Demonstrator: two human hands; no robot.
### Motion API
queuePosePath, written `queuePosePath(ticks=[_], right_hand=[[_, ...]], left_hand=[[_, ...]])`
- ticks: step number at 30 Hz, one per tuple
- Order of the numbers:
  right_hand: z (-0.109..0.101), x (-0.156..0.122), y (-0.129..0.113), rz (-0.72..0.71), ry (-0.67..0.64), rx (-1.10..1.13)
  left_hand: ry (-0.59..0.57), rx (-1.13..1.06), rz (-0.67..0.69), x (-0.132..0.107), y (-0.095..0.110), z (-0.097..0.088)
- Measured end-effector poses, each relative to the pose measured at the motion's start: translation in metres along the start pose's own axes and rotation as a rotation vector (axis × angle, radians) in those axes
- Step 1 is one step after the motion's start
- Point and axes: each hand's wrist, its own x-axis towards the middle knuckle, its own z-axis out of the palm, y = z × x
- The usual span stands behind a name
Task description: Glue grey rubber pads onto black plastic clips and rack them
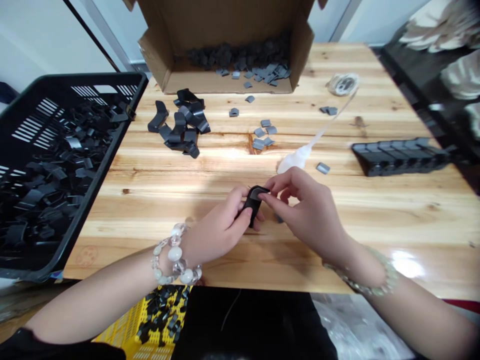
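Observation:
My left hand (221, 227) is closed around a small black plastic clip (253, 200), held just above the wooden table (157, 200) near its front edge. My right hand (303, 210) pinches the top of the same clip with thumb and forefinger; a small grey pad seems pressed there, but I cannot make it out clearly. A beaded bracelet sits on each wrist. A pile of black clips (182, 125) lies further back on the left. Loose grey pads (262, 136) are scattered mid-table.
A black crate (123, 125) full of black clips stands at the left. An open cardboard box (225, 75) with grey pads lies at the back. A white squeeze bottle (296, 159) lies beyond my hands. A row of black clips (397, 156) sits right. A yellow basket (150, 320) is below.

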Motion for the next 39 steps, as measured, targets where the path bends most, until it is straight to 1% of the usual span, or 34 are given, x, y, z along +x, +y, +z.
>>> queuePosePath(ticks=[6, 22, 25, 27, 29, 31, 34, 36, 39], right_hand=[[-0.002, 0.001, 0.0, 0.022, -0.025, 0.057], [-0.003, 0.002, 0.0, 0.014, -0.073, 0.014], [-0.004, 0.003, -0.001, 0.01, -0.085, 0.03], [-0.005, 0.004, -0.001, 0.012, -0.072, 0.093], [-0.005, 0.006, -0.001, 0.051, -0.064, 0.182], [-0.005, 0.007, 0.001, 0.13, -0.124, 0.257], [-0.001, 0.007, 0.001, 0.218, -0.37, 0.342], [0.002, 0.006, -0.001, 0.225, -0.489, 0.384], [0.004, 0.006, -0.006, 0.248, -0.523, 0.429]], left_hand=[[0.015, 0.096, 0.009, -0.001, -0.001, 0.001], [0.021, 0.099, -0.002, -0.001, -0.001, 0.003], [0.021, 0.024, -0.005, 0.0, 0.002, 0.002], [0.015, -0.095, -0.014, 0.002, 0.003, 0.0], [0.034, -0.228, -0.022, 0.004, 0.004, -0.003], [0.096, -0.339, -0.028, 0.007, 0.003, -0.006], [0.207, -0.45, -0.065, 0.01, 0.001, -0.008], [0.225, -0.499, -0.099, 0.01, 0.001, -0.008], [0.19, -0.541, -0.111, 0.009, 0.001, -0.006]])
